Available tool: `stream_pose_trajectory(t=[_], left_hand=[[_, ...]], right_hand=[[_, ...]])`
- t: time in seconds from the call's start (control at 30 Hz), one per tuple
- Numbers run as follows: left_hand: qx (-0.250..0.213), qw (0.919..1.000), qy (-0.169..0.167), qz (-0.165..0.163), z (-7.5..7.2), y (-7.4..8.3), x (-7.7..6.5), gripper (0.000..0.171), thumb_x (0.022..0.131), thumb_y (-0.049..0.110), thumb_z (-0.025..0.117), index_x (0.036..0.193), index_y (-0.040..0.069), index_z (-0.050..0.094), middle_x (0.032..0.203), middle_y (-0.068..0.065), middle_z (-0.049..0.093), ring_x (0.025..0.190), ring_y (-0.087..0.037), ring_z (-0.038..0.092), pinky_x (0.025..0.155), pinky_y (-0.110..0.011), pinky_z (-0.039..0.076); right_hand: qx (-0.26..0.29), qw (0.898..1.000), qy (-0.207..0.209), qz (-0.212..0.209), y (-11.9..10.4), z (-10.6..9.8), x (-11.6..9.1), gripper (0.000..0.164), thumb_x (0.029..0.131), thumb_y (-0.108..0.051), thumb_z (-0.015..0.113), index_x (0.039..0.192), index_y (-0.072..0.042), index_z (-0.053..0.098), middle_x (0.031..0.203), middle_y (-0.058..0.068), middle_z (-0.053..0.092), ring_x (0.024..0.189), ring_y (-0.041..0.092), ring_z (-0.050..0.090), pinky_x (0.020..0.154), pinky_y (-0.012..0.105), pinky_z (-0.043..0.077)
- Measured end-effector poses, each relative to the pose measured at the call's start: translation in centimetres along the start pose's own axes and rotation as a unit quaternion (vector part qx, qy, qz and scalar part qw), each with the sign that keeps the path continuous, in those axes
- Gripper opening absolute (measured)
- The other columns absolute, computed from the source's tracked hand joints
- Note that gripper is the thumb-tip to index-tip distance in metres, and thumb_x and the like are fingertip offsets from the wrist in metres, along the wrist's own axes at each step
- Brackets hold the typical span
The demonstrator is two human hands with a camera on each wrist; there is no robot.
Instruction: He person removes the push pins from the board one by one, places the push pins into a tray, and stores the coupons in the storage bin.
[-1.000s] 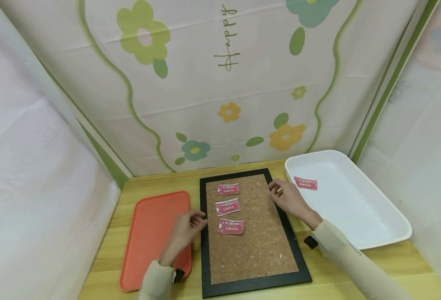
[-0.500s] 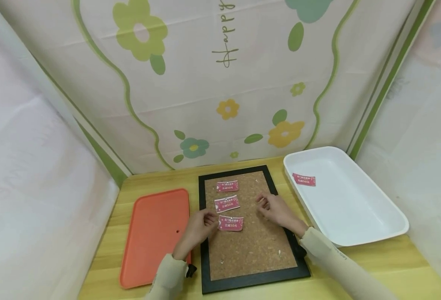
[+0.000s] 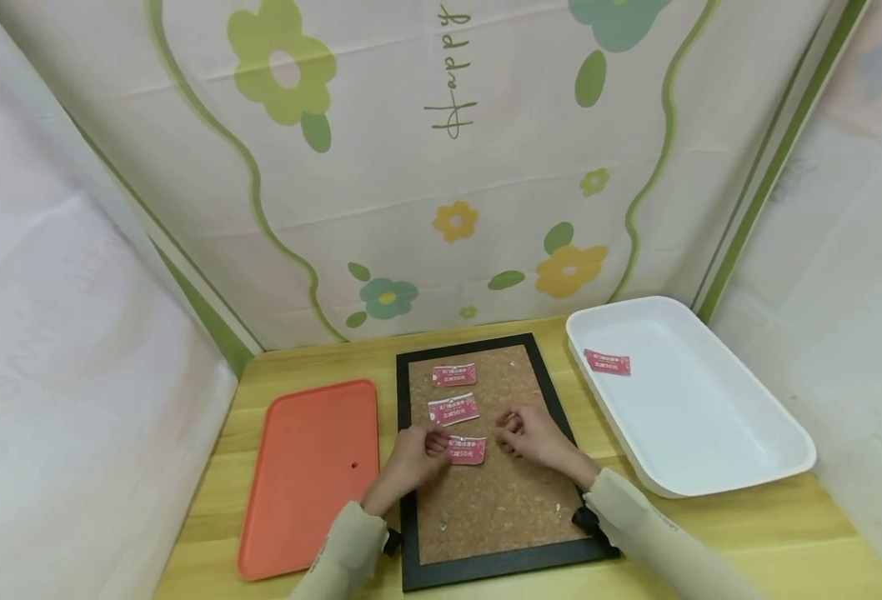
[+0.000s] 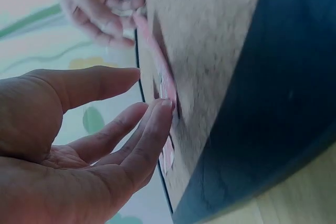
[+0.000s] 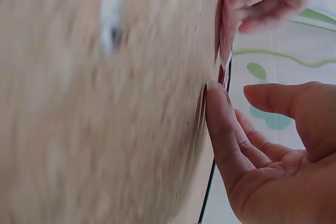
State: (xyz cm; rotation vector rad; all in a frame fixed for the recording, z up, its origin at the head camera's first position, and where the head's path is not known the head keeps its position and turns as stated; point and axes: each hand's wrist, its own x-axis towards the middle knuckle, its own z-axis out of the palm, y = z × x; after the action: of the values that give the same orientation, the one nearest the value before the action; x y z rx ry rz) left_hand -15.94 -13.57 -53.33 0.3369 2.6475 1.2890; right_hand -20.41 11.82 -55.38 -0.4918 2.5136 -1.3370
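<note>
Three pink paper coupons are fixed one above another on a black-framed cork board (image 3: 516, 508). My left hand (image 3: 413, 457) is over the left end of the lowest coupon (image 3: 469, 452), covering part of it. In the left wrist view, my fingertips (image 4: 165, 106) are right at that coupon's edge, with the thumb apart from them. My right hand (image 3: 534, 435) is over the cork, just right of the same coupon. In the right wrist view its fingertips (image 5: 211, 87) are at the cork and its thumb is spread away. Above are the middle coupon (image 3: 453, 408) and the top coupon (image 3: 453, 375).
An orange-red tray (image 3: 309, 492) lies left of the board. At the right stands a white tray (image 3: 711, 417) with another pink coupon (image 3: 607, 362) inside at its left side. Metal tacks (image 3: 443, 523) are in the cork. A flowered cloth hangs behind the wooden table.
Both hands have moved inward over the board: my left hand rightward onto the lowest coupon, my right hand leftward and down from the frame's right edge. The coupons stay in place.
</note>
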Motion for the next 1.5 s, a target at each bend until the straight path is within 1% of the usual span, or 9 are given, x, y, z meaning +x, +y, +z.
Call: stream_pose_trajectory(t=[0.1, 0.3, 0.4, 0.5, 0.67, 0.83, 1.07, 1.33, 1.5], left_hand=[[0.0, 1.0, -0.001, 0.002, 0.4, 0.2, 0.1, 0.026, 0.091, -0.002, 0.075, 0.116, -0.008, 0.07, 0.105, -0.022, 0.073, 0.092, -0.025, 0.072, 0.077, -0.03, 0.062], [-0.002, 0.9999, 0.016, -0.004, 0.9, 0.1, 0.5, 0.025, 0.091, -0.003, 0.075, 0.115, -0.006, 0.07, 0.104, -0.02, 0.074, 0.092, -0.024, 0.073, 0.078, -0.029, 0.062], [-0.013, 0.9998, 0.013, -0.002, 1.1, 0.0, 0.6, 0.026, 0.092, -0.002, 0.074, 0.117, -0.006, 0.07, 0.106, -0.021, 0.074, 0.093, -0.025, 0.074, 0.079, -0.03, 0.063], [-0.025, 0.9996, 0.01, -0.002, 1.4, -0.1, 0.7, 0.027, 0.092, -0.001, 0.074, 0.119, -0.006, 0.07, 0.108, -0.022, 0.074, 0.094, -0.025, 0.075, 0.079, -0.031, 0.063], [-0.03, 0.9992, 0.02, -0.018, 1.6, 0.0, 0.9, 0.027, 0.091, -0.001, 0.075, 0.117, -0.003, 0.072, 0.107, -0.019, 0.075, 0.094, -0.022, 0.074, 0.08, -0.031, 0.063], [-0.046, 0.9975, 0.034, -0.042, 1.8, 0.2, 1.1, 0.026, 0.089, 0.0, 0.076, 0.115, -0.001, 0.073, 0.107, -0.018, 0.076, 0.094, -0.022, 0.074, 0.081, -0.033, 0.063], [-0.086, 0.9907, 0.06, -0.087, 2.1, 0.5, 1.1, 0.027, 0.084, -0.002, 0.079, 0.11, -0.001, 0.074, 0.105, -0.017, 0.077, 0.09, -0.021, 0.076, 0.079, -0.037, 0.064], [-0.097, 0.9877, 0.074, -0.097, 2.5, 0.7, 1.3, 0.031, 0.082, -0.005, 0.079, 0.112, -0.001, 0.074, 0.103, -0.016, 0.078, 0.088, -0.021, 0.077, 0.076, -0.035, 0.065], [-0.121, 0.9806, 0.089, -0.126, 2.5, 0.6, 1.3, 0.036, 0.083, -0.002, 0.079, 0.118, 0.001, 0.073, 0.1, -0.015, 0.08, 0.088, -0.021, 0.079, 0.074, -0.035, 0.065]], right_hand=[[0.016, 1.0, -0.005, 0.006, -0.3, 0.9, 0.0, 0.018, 0.101, -0.006, 0.065, 0.116, 0.003, 0.067, 0.088, 0.01, 0.077, 0.071, 0.016, 0.072, 0.056, 0.025, 0.057], [0.034, 0.999, -0.001, 0.02, -0.8, 2.2, -0.1, 0.023, 0.101, -0.014, 0.068, 0.118, 0.002, 0.067, 0.087, 0.006, 0.078, 0.071, 0.015, 0.073, 0.058, 0.026, 0.057], [0.049, 0.998, 0.004, 0.035, -0.9, 2.5, -0.1, 0.027, 0.099, -0.014, 0.07, 0.121, 0.002, 0.066, 0.086, 0.006, 0.077, 0.071, 0.016, 0.073, 0.059, 0.026, 0.056], [0.053, 0.998, 0.009, 0.037, -0.9, 2.8, -0.2, 0.031, 0.096, -0.011, 0.073, 0.124, 0.002, 0.066, 0.085, 0.005, 0.078, 0.07, 0.015, 0.072, 0.058, 0.025, 0.053], [0.051, 0.998, 0.009, 0.018, -0.9, 3.0, -0.1, 0.034, 0.092, -0.005, 0.074, 0.124, 0.004, 0.065, 0.084, 0.005, 0.077, 0.07, 0.011, 0.068, 0.058, 0.023, 0.049], [0.075, 0.997, 0.009, 0.011, -0.8, 3.1, 0.0, 0.034, 0.09, 0.001, 0.075, 0.121, 0.006, 0.064, 0.084, 0.008, 0.076, 0.069, 0.012, 0.069, 0.057, 0.023, 0.051], [0.094, 0.995, 0.0, 0.017, -0.7, 3.3, -0.1, 0.035, 0.089, 0.002, 0.077, 0.121, 0.007, 0.063, 0.084, 0.012, 0.077, 0.069, 0.017, 0.073, 0.058, 0.024, 0.054], [0.081, 0.996, 0.01, 0.031, -0.7, 3.1, -0.2, 0.035, 0.088, 0.003, 0.078, 0.12, 0.005, 0.065, 0.085, 0.012, 0.078, 0.069, 0.015, 0.072, 0.058, 0.024, 0.054], [0.095, 0.995, 0.003, 0.039, -0.8, 3.2, 0.0, 0.039, 0.086, 0.004, 0.08, 0.121, 0.005, 0.064, 0.084, 0.012, 0.078, 0.068, 0.016, 0.072, 0.058, 0.026, 0.055]])
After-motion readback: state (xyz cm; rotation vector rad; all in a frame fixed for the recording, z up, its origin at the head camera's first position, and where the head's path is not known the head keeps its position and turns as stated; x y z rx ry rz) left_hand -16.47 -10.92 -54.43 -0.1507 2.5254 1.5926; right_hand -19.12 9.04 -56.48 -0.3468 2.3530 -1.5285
